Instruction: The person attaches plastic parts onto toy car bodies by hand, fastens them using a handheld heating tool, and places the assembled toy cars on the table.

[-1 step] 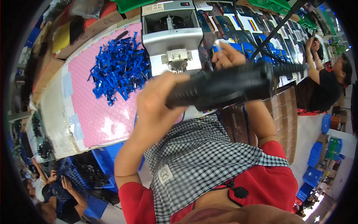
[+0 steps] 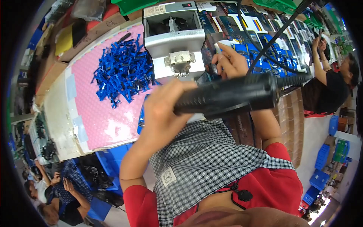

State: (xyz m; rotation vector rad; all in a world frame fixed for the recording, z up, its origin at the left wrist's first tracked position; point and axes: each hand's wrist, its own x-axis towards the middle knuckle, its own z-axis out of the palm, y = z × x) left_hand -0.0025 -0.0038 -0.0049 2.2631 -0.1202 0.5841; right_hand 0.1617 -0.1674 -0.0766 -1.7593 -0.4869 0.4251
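My left hand [image 2: 162, 109] is closed around one end of a thick black corded handheld tool [image 2: 230, 96], its kind unclear. The tool lies level across my front, cord end to the right, slightly blurred. Beyond it, my right hand [image 2: 232, 62] has fingers bent around a small thin white-tipped piece [image 2: 217, 48]; the tool covers part of that wrist. In front of both hands stands a silver machine [image 2: 176, 45] with a metal connector block on its face. Left of it, a heap of small blue strip-like pieces [image 2: 123, 70] rests on a pink bubble-wrap mat [image 2: 107, 125].
Printed cards and blue items [image 2: 278, 51] spread over the bench to the right of the machine. A black cable [image 2: 278, 34] crosses above them. Blue bins [image 2: 109, 160] sit below the bench at left. One person [image 2: 329, 83] is at far right, others at lower left.
The black tool and my left hand have shifted slightly toward me and to the right. A blue edge beside my left wrist shows more now. My right hand stays near the machine.
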